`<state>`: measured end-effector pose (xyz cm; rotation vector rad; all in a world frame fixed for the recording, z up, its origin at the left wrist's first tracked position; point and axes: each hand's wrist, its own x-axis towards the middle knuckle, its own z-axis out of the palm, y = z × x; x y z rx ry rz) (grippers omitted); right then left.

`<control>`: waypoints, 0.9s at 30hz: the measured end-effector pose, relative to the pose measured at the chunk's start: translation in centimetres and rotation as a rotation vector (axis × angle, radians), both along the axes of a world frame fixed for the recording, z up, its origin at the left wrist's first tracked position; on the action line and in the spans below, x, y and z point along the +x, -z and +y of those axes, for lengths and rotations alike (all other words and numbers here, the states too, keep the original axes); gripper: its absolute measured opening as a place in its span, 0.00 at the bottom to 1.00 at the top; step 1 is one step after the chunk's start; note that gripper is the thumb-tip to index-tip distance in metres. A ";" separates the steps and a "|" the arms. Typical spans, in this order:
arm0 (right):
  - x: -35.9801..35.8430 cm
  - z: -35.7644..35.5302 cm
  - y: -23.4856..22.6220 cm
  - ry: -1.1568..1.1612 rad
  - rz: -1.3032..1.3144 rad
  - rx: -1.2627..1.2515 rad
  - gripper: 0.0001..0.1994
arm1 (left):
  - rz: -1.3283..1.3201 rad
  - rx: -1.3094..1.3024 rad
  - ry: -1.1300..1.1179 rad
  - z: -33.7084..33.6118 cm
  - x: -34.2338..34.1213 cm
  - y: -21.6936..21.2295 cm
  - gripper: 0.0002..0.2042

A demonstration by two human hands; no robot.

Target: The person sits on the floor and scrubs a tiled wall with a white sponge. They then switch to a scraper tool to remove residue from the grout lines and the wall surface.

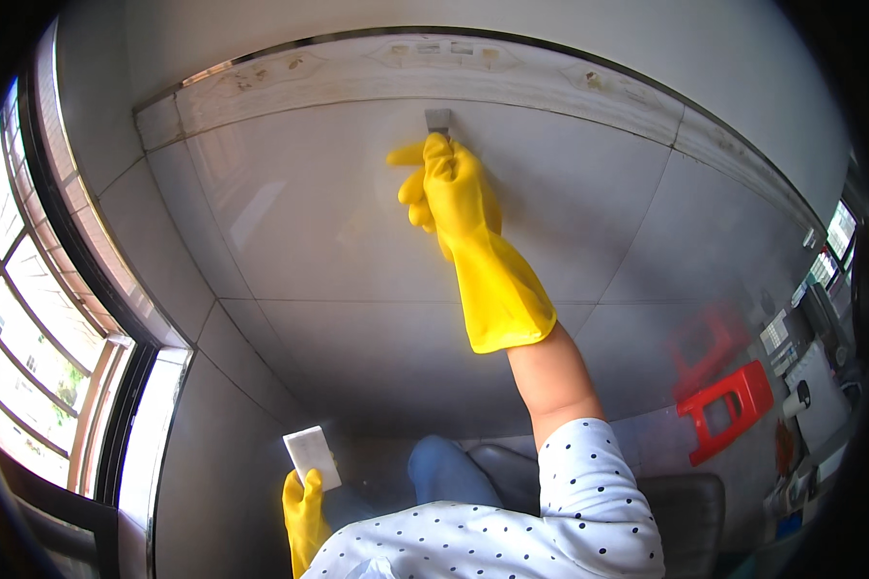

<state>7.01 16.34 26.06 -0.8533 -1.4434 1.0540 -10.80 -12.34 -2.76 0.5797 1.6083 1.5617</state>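
Reaching up a grey tiled wall, a person in yellow rubber gloves and a white dotted sleeve works near the wall's pale patterned border strip. Left of the wall, a barred window lets in daylight; low to the wall's right stands a red plastic stool. The right hand is closed around a small metal scraper, its blade flat on the tile just under the border. The left hand, low against the wall, grips a white sponge block.
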 end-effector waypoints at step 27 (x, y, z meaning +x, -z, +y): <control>2.1 -0.4 -0.1 0.132 0.130 -0.004 0.24 | -0.022 0.017 0.103 0.6 -0.1 0.1 0.34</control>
